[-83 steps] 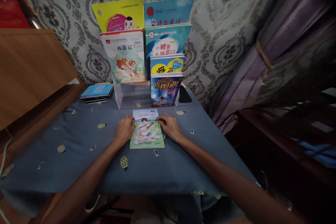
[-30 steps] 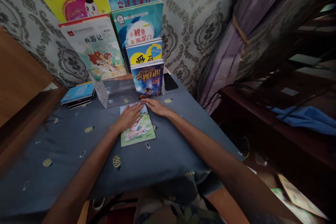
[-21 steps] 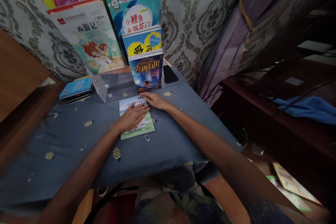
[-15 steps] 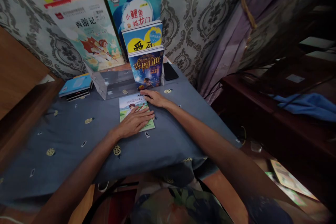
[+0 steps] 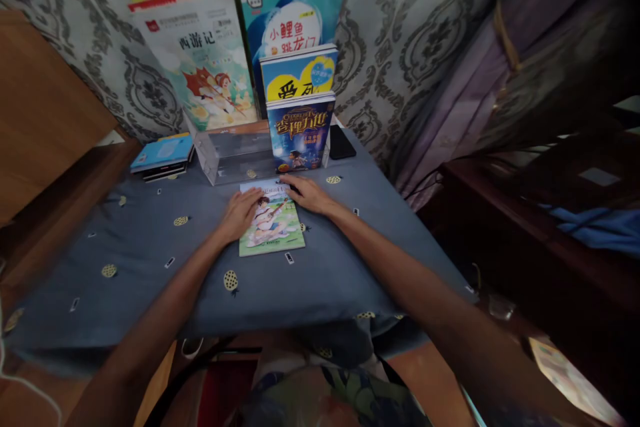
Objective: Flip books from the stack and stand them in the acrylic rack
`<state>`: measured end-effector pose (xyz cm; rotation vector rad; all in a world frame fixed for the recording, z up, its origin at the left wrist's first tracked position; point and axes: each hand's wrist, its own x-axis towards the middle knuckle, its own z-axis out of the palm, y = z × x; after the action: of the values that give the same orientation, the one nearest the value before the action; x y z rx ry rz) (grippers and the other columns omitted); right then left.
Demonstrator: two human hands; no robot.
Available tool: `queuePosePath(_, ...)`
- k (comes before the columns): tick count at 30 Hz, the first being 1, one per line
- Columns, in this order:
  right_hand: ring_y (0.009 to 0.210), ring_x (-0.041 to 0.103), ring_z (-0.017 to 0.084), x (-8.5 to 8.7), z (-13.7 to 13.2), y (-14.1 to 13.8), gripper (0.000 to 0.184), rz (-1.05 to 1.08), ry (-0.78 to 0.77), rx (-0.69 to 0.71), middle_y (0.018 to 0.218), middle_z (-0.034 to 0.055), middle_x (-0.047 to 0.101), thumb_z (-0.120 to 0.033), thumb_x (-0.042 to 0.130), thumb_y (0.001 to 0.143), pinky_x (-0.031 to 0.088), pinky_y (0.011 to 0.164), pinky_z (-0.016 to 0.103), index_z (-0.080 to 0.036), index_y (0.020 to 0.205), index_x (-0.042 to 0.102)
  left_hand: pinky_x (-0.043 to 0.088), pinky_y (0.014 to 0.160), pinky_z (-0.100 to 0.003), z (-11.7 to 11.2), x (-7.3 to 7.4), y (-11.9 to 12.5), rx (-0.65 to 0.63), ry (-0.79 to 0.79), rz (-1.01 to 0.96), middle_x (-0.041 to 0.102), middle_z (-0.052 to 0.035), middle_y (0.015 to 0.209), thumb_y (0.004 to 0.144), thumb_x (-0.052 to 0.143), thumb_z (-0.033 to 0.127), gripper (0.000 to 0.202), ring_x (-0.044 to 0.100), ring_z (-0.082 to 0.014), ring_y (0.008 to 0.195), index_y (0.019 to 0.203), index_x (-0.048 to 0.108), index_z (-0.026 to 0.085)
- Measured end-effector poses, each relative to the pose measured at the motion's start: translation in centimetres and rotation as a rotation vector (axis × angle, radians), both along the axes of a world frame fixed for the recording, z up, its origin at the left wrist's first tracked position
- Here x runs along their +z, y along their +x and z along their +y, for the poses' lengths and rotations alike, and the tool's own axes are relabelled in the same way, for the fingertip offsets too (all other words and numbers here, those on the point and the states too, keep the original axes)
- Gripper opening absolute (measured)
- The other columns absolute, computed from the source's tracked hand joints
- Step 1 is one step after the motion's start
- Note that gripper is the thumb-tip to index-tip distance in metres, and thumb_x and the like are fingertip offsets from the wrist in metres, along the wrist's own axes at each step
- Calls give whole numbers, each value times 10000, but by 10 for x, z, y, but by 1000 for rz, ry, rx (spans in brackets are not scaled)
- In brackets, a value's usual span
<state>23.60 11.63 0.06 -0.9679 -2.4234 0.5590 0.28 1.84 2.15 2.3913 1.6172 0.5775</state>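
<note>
A thin children's book (image 5: pixel 274 230) lies flat on the cloth-covered table, its cover showing a figure with a guitar on green grass. My left hand (image 5: pixel 241 213) rests along the book's upper left side with its fingers stretched onto the cover. At the top right corner, my right hand (image 5: pixel 309 195) lies with extended fingers touching the book's edge. The fingers of both hands partly hide the title. Just behind, a clear acrylic stand (image 5: pixel 240 163) holds a dark blue book (image 5: pixel 301 133) upright at its right end.
Taller picture books (image 5: pixel 203 60) stand in tiers behind the stand. A small book stack (image 5: pixel 163 153) lies left, and a black phone (image 5: pixel 342 142) lies right of the stand. Patterned blue-grey cloth (image 5: pixel 200 280) covers the table. A purple curtain (image 5: pixel 450 113) hangs at the right.
My left hand has slid from across the book's lower middle up to its upper left side, uncovering the cover picture. The right hand stays at the top right corner. The view has shifted slightly.
</note>
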Motion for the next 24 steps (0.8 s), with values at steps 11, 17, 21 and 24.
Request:
queuePosePath(11, 1517, 262, 316, 9, -104, -60, 581, -198, 100, 89, 1583, 221, 375, -379, 485, 994, 167, 1256, 519, -63, 1480, 449, 333, 1211, -425, 15, -20, -23, 26, 51, -47, 527, -107, 1505, 996, 336, 218, 460, 433, -191, 1445, 1393, 554, 142)
queuePosePath(17, 1529, 232, 304, 7, -177, -71, 725, -195, 198, 189, 1597, 218, 354, -540, 471, 989, 183, 1265, 494, -52, 1516, 375, 342, 1208, -444, 17, -23, -27, -3, 78, -27, 525, -87, 1509, 1010, 339, 251, 443, 431, -195, 1447, 1389, 559, 185)
queuePosePath(21, 1531, 217, 314, 11, -197, -53, 764, -225, 200, 204, 1593, 245, 343, -564, 443, 994, 218, 1261, 481, 3, 1502, 376, 344, 1207, -437, 16, -21, -25, -3, 89, 14, 524, -101, 1508, 1012, 338, 252, 447, 433, -203, 1445, 1392, 554, 160)
queuePosePath(24, 1538, 194, 308, 11, -201, -28, 761, -217, 204, 176, 1612, 234, 308, -557, 437, 998, 260, 1248, 489, -17, 1526, 344, 342, 1207, -434, 15, -19, -24, 0, 81, 32, 512, -99, 1518, 1011, 330, 235, 448, 428, -196, 1448, 1395, 551, 165)
